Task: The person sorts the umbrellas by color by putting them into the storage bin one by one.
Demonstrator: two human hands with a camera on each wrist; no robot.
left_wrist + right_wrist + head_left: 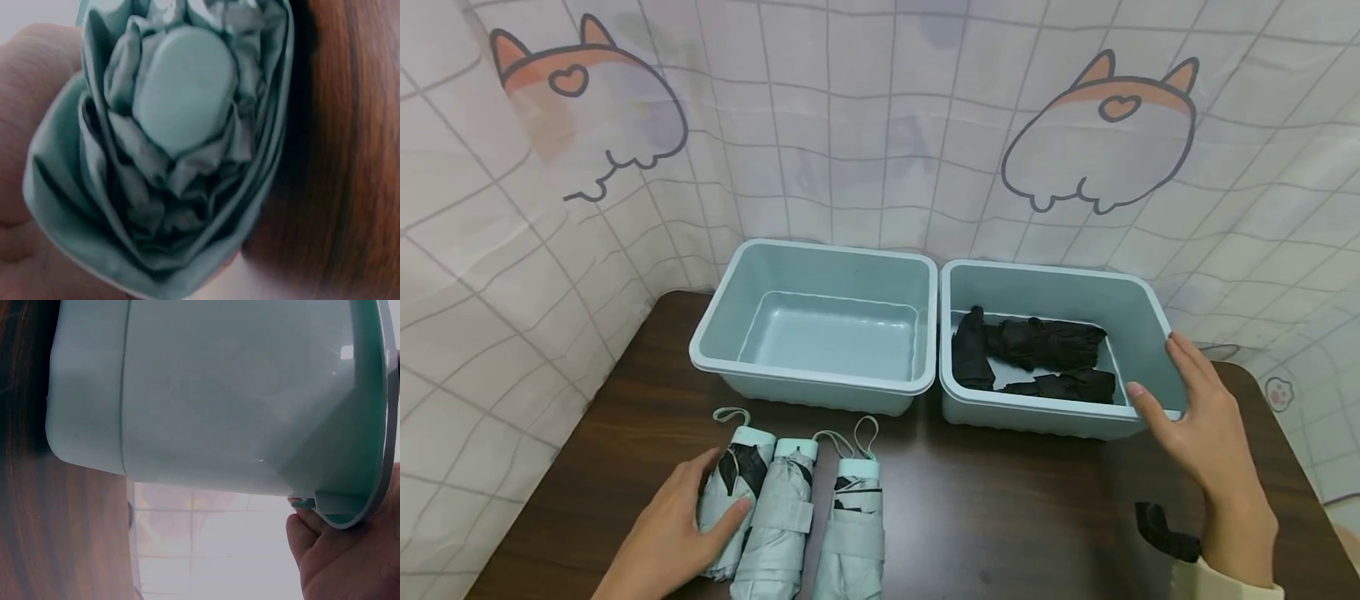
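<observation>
Pale-green umbrella (742, 475) clasped in your left hand (673, 523), two umbrellas (781, 521) alongside; right bin (1037, 418) gripped at the rim by your right hand (1210, 423).

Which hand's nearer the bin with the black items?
Right. The right hand touches that bin at its near right corner; the left hand grips the leftmost umbrella, away to the bin's left.
</observation>
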